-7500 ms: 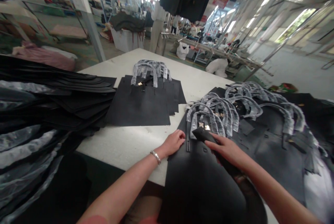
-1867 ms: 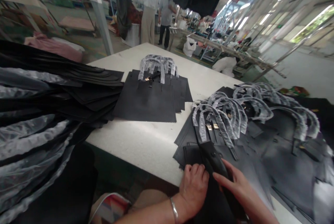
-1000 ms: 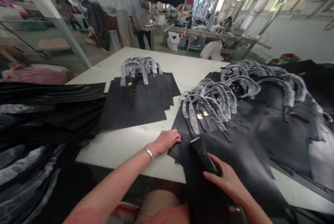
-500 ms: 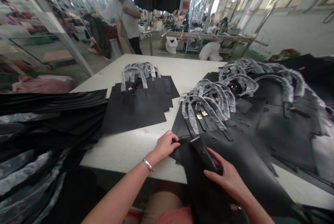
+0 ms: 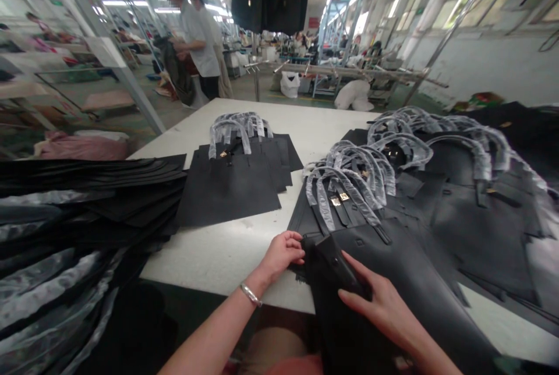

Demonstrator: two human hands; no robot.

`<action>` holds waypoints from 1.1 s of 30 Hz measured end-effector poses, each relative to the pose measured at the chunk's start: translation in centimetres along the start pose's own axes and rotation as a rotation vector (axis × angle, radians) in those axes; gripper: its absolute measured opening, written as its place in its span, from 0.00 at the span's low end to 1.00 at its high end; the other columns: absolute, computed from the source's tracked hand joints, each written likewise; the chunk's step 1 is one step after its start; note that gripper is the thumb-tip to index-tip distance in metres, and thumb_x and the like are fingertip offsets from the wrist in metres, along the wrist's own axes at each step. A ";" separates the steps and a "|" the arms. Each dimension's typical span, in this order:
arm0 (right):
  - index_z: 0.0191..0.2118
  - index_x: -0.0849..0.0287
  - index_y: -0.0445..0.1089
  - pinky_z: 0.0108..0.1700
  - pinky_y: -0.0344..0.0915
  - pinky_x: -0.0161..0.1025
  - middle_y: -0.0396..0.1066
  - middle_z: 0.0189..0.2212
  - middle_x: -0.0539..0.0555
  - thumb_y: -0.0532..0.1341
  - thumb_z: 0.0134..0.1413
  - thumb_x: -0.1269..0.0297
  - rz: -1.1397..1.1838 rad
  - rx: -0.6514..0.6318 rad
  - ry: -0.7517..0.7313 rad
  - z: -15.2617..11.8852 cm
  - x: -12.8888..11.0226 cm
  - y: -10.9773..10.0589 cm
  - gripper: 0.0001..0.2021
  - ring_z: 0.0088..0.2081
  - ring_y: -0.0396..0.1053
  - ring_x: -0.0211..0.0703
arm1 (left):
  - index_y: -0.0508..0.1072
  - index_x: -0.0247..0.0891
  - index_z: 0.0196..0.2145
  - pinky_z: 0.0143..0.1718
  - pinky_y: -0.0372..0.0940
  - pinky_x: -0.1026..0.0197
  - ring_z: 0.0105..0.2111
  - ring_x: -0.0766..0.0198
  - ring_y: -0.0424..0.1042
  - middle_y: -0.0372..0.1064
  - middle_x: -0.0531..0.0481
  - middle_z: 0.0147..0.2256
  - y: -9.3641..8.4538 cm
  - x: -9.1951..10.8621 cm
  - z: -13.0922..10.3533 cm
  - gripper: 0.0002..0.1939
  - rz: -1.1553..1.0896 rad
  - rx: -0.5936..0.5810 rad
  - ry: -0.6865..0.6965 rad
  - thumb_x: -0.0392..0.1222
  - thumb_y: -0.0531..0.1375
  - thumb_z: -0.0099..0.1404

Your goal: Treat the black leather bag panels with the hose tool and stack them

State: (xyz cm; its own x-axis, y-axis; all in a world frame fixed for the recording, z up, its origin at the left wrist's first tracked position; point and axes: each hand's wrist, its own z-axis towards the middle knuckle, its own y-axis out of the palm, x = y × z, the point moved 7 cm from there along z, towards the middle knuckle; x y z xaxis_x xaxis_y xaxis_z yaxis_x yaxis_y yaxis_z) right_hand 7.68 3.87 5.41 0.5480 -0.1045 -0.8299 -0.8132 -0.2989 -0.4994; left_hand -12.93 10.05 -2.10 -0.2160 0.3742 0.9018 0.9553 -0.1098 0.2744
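In my right hand (image 5: 378, 299) is a black clipper-like hand tool (image 5: 334, 264), with a flat, straight-edged tip pointing away from me. It lies over a black leather bag panel (image 5: 406, 258) that hangs off the table edge toward my lap. The fingers of my left hand (image 5: 282, 255) are closed at the panel's left edge, near the tool's tip; what they pinch is partly hidden. Just beyond are plastic-wrapped handles (image 5: 321, 206) with gold-coloured metal pieces (image 5: 343, 196) on black straps.
Another stack of black bag panels (image 5: 231, 188) with wrapped handles lies mid-table. More black panels (image 5: 144, 194) overhang at the left, and others (image 5: 463, 212) fill the right of the white table (image 5: 205, 253). Finished-looking black bags (image 5: 271, 2) hang behind. Two people (image 5: 198, 43) stand beyond.
The view has tilted up slightly. The tool's tip has moved a little left, closer to my left hand, and its pale edge shows less. A person behind has turned.
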 end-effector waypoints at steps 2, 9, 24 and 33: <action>0.64 0.58 0.60 0.60 0.60 0.50 0.71 0.56 0.57 0.66 0.48 0.56 0.001 -0.047 -0.008 -0.1 -1.3 0.0 0.37 0.56 0.67 0.58 | 0.66 0.33 0.39 0.29 0.69 0.64 0.23 0.70 0.68 0.67 0.57 0.26 0.0 0.1 -0.1 0.25 -0.024 -0.036 0.021 0.36 0.70 0.44; 0.64 0.54 0.61 0.29 0.68 0.38 0.78 0.33 0.50 0.64 0.50 0.57 0.094 -0.268 0.126 -0.1 -2.8 1.6 0.33 0.27 0.73 0.45 | 0.66 0.33 0.41 0.27 0.64 0.67 0.22 0.70 0.70 0.71 0.54 0.27 -0.3 -0.2 -0.3 0.26 -0.083 -0.121 0.063 0.37 0.70 0.46; 0.63 0.52 0.62 0.24 0.65 0.34 0.75 0.31 0.49 0.64 0.50 0.55 0.286 -0.314 0.188 1.4 -4.6 2.8 0.33 0.25 0.69 0.40 | 0.72 0.31 0.36 0.26 0.65 0.66 0.23 0.68 0.70 0.73 0.50 0.27 -0.4 -1.0 0.1 0.20 -0.134 -0.032 0.050 0.34 0.69 0.43; 0.65 0.54 0.58 0.23 0.63 0.33 0.73 0.27 0.47 0.65 0.48 0.52 0.327 -0.111 0.216 2.5 -4.8 0.8 0.38 0.22 0.66 0.38 | 0.72 0.30 0.38 0.27 0.65 0.66 0.24 0.69 0.69 0.72 0.50 0.28 -0.4 -0.9 -0.1 0.23 -0.154 -0.065 0.033 0.35 0.71 0.43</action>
State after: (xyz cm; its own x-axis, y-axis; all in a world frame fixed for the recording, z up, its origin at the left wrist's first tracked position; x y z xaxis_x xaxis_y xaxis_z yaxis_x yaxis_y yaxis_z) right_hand 3.88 6.45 8.40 0.3019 -0.4044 -0.8633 -0.9320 -0.3158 -0.1780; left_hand -13.13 9.66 -2.94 -0.3667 0.3612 0.8574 0.8954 -0.1131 0.4306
